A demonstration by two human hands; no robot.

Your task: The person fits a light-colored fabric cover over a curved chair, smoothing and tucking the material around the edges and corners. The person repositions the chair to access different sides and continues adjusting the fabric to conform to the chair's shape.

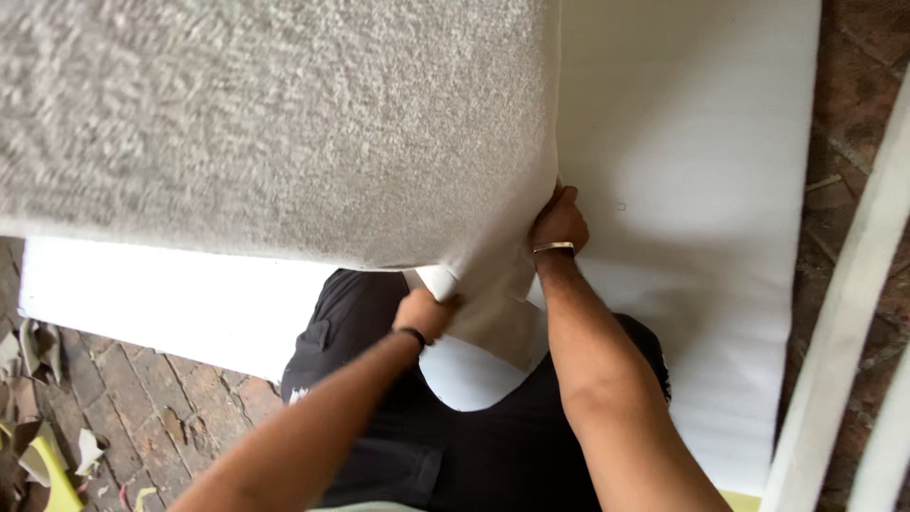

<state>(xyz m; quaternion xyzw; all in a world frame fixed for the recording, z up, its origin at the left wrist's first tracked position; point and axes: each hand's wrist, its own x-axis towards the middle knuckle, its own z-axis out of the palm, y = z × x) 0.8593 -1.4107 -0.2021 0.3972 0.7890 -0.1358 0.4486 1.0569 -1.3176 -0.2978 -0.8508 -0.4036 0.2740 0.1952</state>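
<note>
Two hands, left hand point(426, 313) & right hand point(559, 223), grip closed on grey carpet point(284, 123) edge above white foam sheet point(701, 190).

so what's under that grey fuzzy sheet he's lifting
Under the grey fuzzy sheet, held by the left hand and right hand, lies a white foam sheet. Whatever lies beneath the foam is covered.

Floor: reddish-brown brick paving point(142, 398), worn, joints visible (also seen at the upper right). Scraps of material point(90, 450) litter the lower left. Two pale strips point(844, 322) run diagonally along the right edge. Lighting even, daylight-like.
</note>
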